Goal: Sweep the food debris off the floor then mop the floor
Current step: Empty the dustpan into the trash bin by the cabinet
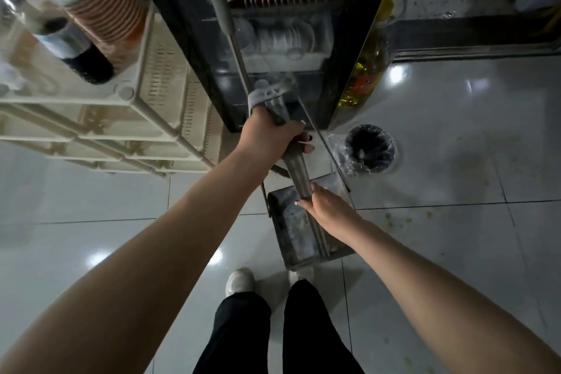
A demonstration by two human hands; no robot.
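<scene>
A grey metal dustpan (291,231) stands on the tiled floor in front of my feet, its thick grey handle (299,170) rising toward me. My left hand (270,136) grips the upper end of that handle, beside a grey clip. My right hand (329,206) holds the handle lower down, just above the pan, thumb on one side and fingers on the other. A long grey pole with a yellow cap (220,6) runs up from my left hand along the black cabinet; I cannot tell what its head is. Yellowish food debris (394,220) speckles the floor right of the pan.
A black glass-fronted cabinet (194,48) holding stacked plates and bowls stands straight ahead. A cream plastic rack (164,70) with cups is on its left. A small bin with a black liner (370,149) sits right of the cabinet, beside a bottle of yellow oil (368,70).
</scene>
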